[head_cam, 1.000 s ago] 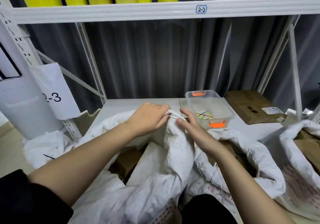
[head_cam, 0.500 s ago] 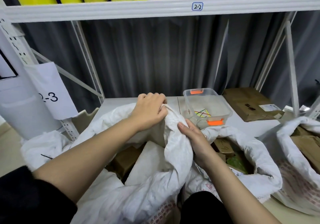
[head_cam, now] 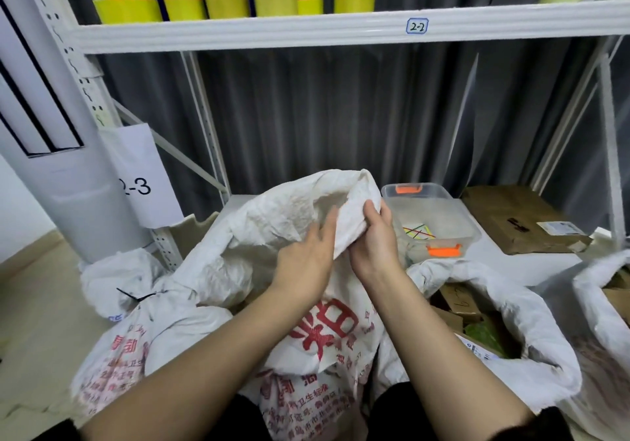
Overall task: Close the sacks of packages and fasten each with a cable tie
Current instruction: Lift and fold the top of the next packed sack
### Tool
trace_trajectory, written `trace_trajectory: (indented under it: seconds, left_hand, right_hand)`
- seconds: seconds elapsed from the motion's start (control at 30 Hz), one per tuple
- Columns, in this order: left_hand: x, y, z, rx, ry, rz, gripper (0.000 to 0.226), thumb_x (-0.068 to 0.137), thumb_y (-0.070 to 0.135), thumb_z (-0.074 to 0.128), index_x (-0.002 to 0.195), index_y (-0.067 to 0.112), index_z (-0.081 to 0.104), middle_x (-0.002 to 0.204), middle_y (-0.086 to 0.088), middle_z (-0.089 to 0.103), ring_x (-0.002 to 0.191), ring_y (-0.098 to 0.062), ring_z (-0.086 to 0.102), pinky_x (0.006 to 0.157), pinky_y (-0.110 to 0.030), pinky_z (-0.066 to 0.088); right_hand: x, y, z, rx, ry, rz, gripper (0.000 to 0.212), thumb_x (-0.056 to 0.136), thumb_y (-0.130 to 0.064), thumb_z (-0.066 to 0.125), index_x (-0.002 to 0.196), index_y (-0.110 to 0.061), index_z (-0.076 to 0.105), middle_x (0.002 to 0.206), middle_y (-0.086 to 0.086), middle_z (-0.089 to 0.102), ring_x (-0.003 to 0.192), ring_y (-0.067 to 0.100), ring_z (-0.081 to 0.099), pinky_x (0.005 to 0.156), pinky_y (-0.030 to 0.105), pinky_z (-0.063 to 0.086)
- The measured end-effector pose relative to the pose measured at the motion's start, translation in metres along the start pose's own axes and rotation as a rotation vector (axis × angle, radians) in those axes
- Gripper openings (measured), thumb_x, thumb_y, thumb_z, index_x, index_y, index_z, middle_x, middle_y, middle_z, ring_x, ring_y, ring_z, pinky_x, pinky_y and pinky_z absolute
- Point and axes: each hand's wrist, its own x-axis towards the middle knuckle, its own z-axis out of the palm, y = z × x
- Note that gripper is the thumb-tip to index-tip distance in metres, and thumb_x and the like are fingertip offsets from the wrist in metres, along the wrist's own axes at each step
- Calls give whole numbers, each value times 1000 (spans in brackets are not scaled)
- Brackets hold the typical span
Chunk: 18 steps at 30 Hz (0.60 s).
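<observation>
A white woven sack with red print stands in front of me, its mouth pulled up high. My right hand grips a gathered fold of the sack's rim, fingers curled round it. My left hand lies against the fabric just left of that fold, fingers fairly straight. A clear box with orange clips holds coloured cable ties on the shelf behind. To the left, another sack is tied with a black cable tie.
An open sack with cardboard packages stands at right, another at the far right edge. A brown parcel lies on the low shelf. Yellow rolls sit on the upper shelf. A white pillar stands at left.
Both hands lifted the sack's mouth upward and bunched it; the left hand moved from gripping the far rim to the fabric beside the right hand. The camera tilted.
</observation>
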Motion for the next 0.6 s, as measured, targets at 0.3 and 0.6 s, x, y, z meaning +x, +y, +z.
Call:
trace_trajectory:
  seconds: [0.3, 0.6]
  left_hand:
    - [10, -36, -19, 233, -11, 27, 42, 92, 7, 47, 130, 13, 29, 110, -9, 49, 87, -29, 60, 57, -35, 35]
    - [7, -53, -19, 101, -91, 180, 32, 94, 17, 41, 125, 16, 33, 107, -9, 58, 88, -29, 59, 64, -34, 38]
  right_hand:
    - [1, -7, -20, -257, -8, -20, 61, 93, 4, 42, 146, -23, 26, 126, 12, 57, 104, 28, 64, 77, 36, 59]
    - [33, -72, -21, -2147, -1033, -1211, 73, 74, -39, 70, 140, -21, 44, 135, 1, 53, 127, 23, 47, 96, 40, 44]
